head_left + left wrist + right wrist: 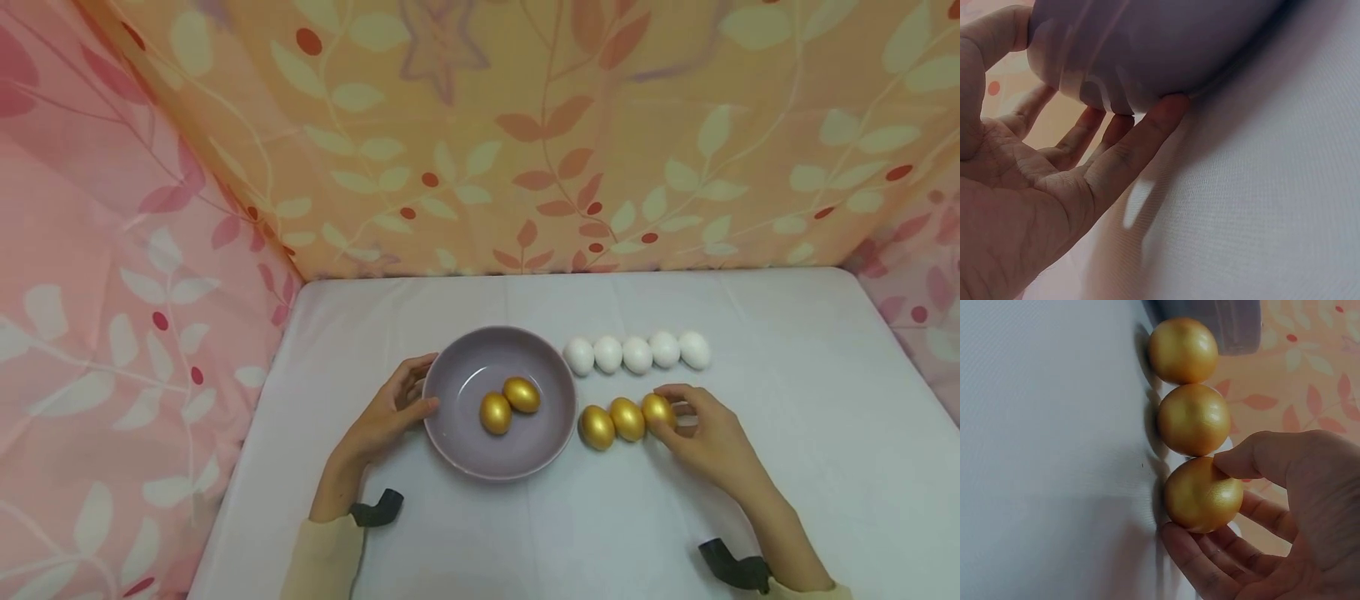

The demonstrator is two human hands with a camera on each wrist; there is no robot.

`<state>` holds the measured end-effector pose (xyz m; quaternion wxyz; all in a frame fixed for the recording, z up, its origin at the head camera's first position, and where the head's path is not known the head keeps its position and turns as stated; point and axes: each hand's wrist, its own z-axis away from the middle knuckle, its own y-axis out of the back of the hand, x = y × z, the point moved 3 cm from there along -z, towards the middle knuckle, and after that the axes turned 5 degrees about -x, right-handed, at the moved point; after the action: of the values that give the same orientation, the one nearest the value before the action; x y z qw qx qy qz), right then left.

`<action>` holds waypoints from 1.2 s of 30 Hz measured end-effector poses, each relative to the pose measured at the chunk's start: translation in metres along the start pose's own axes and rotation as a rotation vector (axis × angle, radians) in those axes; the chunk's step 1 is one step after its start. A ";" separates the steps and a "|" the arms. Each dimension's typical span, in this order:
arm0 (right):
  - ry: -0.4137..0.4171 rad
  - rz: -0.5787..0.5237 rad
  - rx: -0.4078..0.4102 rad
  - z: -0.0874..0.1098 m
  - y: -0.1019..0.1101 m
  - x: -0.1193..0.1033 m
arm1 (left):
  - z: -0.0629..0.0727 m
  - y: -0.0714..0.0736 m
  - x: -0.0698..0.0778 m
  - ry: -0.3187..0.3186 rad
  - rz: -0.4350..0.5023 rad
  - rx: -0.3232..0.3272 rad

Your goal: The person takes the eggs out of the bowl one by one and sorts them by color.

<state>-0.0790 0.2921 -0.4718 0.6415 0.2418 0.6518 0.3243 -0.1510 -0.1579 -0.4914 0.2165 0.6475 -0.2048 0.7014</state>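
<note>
A mauve bowl stands on the white table with two golden eggs lying inside it. My left hand holds the bowl's left side, thumb at the rim and fingertips against the outer wall, as the left wrist view shows. Right of the bowl, three golden eggs sit in a touching row. My right hand grips the rightmost golden egg between thumb and fingers. The middle egg touches it, and the leftmost egg is nearest the bowl.
Behind the golden row, several white eggs form a line that begins close to the bowl's right rim. Patterned cloth hangs along the table's back edge, and pink cloth hangs on the left.
</note>
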 end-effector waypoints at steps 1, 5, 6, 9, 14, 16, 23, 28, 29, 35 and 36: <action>-0.005 0.008 -0.010 0.000 0.000 -0.001 | 0.000 0.000 0.000 0.001 0.000 0.001; -0.006 0.033 -0.034 -0.001 0.001 -0.003 | 0.001 0.000 0.000 0.003 0.000 0.003; -0.003 0.032 -0.037 -0.001 0.001 -0.003 | 0.001 0.000 0.000 0.002 0.000 0.004; 0.002 0.040 -0.045 0.000 0.001 -0.005 | 0.001 -0.001 0.001 0.003 -0.003 0.006; -0.004 0.074 -0.068 0.003 0.006 -0.010 | 0.000 -0.002 0.002 -0.003 -0.013 0.005; 0.000 0.084 -0.069 0.003 0.010 -0.013 | 0.000 -0.002 0.002 -0.005 -0.017 0.006; 0.094 0.102 -0.023 -0.005 0.020 -0.031 | 0.002 -0.001 0.002 0.000 -0.028 0.012; 0.154 0.123 -0.020 -0.014 0.020 -0.047 | 0.002 -0.001 0.001 0.002 -0.026 0.011; 0.161 0.126 -0.026 -0.015 0.020 -0.050 | 0.002 -0.001 0.001 0.004 -0.026 0.012; 0.240 0.153 -0.038 -0.024 0.018 -0.068 | 0.001 -0.001 0.003 -0.001 -0.028 0.011; 0.263 0.162 -0.032 -0.025 0.018 -0.071 | 0.001 -0.001 0.003 -0.001 -0.028 0.011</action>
<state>-0.1017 0.2489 -0.4113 0.5262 0.2385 0.7033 0.4142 -0.1495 -0.1578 -0.4880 0.2228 0.6517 -0.1920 0.6991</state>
